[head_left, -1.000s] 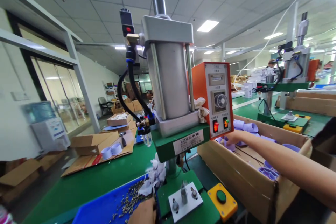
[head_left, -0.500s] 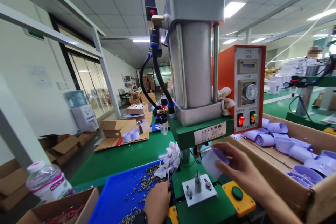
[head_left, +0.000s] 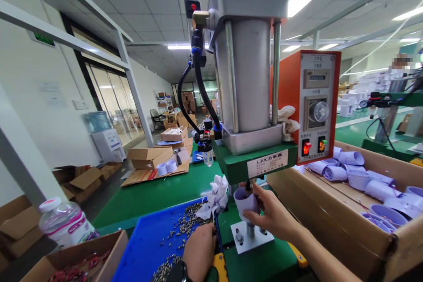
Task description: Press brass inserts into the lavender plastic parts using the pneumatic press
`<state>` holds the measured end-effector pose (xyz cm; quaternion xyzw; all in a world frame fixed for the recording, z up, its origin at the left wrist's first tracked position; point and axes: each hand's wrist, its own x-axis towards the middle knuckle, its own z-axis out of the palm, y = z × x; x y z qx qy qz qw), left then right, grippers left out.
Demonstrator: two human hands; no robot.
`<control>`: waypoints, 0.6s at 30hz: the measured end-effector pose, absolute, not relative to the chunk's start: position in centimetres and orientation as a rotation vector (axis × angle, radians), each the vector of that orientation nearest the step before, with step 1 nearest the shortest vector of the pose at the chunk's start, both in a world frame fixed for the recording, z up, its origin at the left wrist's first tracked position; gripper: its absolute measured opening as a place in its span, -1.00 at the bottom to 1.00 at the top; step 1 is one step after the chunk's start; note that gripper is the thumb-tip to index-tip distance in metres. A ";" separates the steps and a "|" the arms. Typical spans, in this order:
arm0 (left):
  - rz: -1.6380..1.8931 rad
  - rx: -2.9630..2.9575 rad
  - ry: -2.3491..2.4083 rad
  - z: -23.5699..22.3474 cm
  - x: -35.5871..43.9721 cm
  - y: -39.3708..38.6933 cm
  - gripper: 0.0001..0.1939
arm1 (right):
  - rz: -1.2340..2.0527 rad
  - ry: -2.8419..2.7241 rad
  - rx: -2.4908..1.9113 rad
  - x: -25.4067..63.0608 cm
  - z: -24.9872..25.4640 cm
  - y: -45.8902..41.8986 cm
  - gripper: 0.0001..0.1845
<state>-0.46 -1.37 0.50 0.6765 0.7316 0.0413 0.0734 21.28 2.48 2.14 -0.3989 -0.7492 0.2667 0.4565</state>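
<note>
My right hand [head_left: 274, 217] is closed round a pale lilac plastic cup [head_left: 246, 203], holding it over the centre pin of the white fixture plate [head_left: 253, 239] under the pneumatic press [head_left: 247, 79]. My left hand [head_left: 198, 251] rests low at the right edge of the blue tray [head_left: 145, 246], which holds several small metal pieces [head_left: 185, 227]. Its fingers point down and are curled; what they hold is hidden. A crumpled white rag [head_left: 214, 196] lies beside the press column.
An orange control box [head_left: 310, 101] with two lit switches sits on the press's right. A cardboard box [head_left: 330, 211] at right holds several lilac cups [head_left: 350, 172]. A water bottle [head_left: 62, 227] and a carton of red parts [head_left: 76, 264] stand at the lower left. A co-worker stands far right.
My right hand has carried the lilac cup leftward from above the yellow button to over the fixture pin. The left hand stays at the tray edge. The view shifted slightly.
</note>
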 end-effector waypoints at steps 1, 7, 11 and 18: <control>0.128 2.030 2.198 0.5 -0.5 -1.4 -0.78 | 0.604 -1.835 -1.007 21.2 1.8 2.5 -0.57; 0.162 2.042 2.165 0.1 -0.6 -1.3 -0.79 | 0.834 -1.689 -0.820 21.5 2.0 2.5 -0.48; 0.179 2.047 2.163 0.1 -0.6 -1.3 -0.79 | 0.770 -1.754 -0.924 21.9 1.9 2.3 -0.44; 0.189 2.060 2.160 0.2 -0.5 -1.5 -0.80 | 0.671 -1.850 -1.008 21.9 -0.3 1.7 -0.40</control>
